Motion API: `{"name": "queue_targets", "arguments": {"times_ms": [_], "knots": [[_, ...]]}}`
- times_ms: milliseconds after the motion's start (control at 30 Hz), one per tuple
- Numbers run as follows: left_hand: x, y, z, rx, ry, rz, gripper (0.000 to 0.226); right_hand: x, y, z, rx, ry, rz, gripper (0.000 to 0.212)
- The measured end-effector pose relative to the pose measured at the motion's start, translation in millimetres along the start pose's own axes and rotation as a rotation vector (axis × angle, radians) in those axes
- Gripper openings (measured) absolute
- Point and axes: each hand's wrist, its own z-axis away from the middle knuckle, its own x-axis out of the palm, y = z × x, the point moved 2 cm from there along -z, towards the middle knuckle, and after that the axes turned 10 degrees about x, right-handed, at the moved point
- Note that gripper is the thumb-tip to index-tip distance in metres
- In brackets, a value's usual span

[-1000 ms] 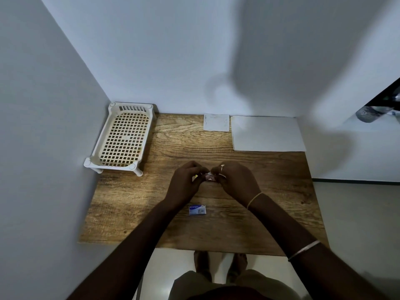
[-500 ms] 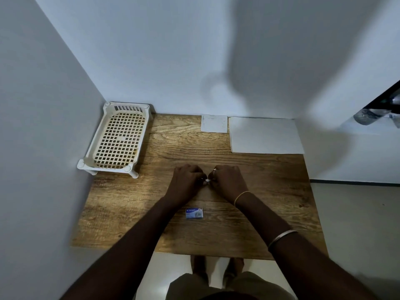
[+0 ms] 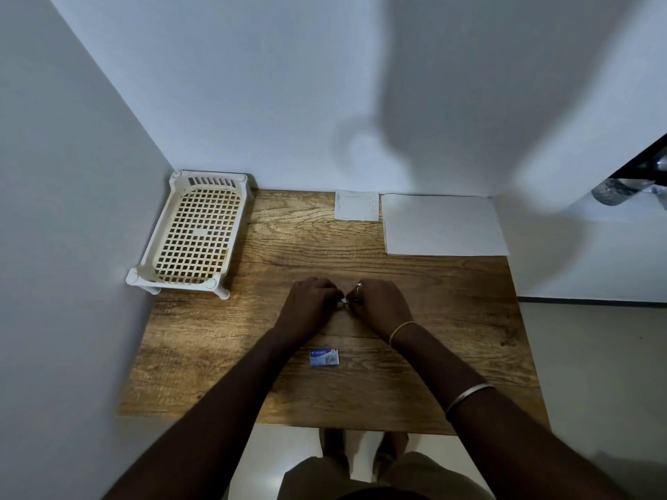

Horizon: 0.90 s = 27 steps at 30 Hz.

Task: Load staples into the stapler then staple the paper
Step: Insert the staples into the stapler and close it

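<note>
- Both hands are lowered to the table, knuckles up: left hand [image 3: 310, 306] and right hand [image 3: 380, 304] are pressed together at the fingertips, over a small pale object [image 3: 343, 302].
- Left hand is closed into a loose fist; right hand likewise. Each is pinched on that small object, as far as can be seen. What it is (stapler or staple strip) cannot be told; it is almost fully hidden.
- Change over the last second: hands were held slightly raised with the object visible between them; now they are dropped onto the wood and drawn closer, so the object is mostly covered.
- Judged meaning: the loading step is probably under way, with staples being seated or the stapler being pushed shut. Not confirmed by anything seen.
- Staple box [image 3: 324, 357] is left lying flat on the table just behind the wrists, untouched, position unchanged.
- Paper [image 3: 444, 225] is stacked at the far right of the table [image 3: 469, 319], well apart from the hands; stapling not yet begun.
- Smaller paper square [image 3: 356, 205] is lying just left of the stack, against the wall.
- White plastic basket [image 3: 196, 232] is parked at the far left corner; nothing is seen in it.
</note>
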Motion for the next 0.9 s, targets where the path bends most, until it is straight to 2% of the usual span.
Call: {"name": "queue_targets", "arguments": {"times_ms": [267,433,633,800,900], "knots": [[1.9,-5.1,5.4,0.003,-0.004,0.077,0.018,1.2,-1.3,6.1,0.106,-0.043,-0.083,0.026],[3.0,-6.1,6.2,0.015,-0.016,0.116,0.020,4.3,-2.7,8.8,0.038,-0.069,-0.036,0.024],[6.7,-1.9,3.2,0.002,-0.026,0.035,0.021,3.5,-3.0,10.5,-0.030,-0.061,-0.053,0.023],[-12.4,0.3,-2.3,0.001,0.092,0.103,0.023,-18.3,-2.9,12.7,-0.030,0.030,-0.312,0.017],[-37.5,5.2,-9.9,-0.058,0.266,0.250,0.042,-43.2,-6.7,11.1,-0.017,0.135,-0.428,0.015]]}}
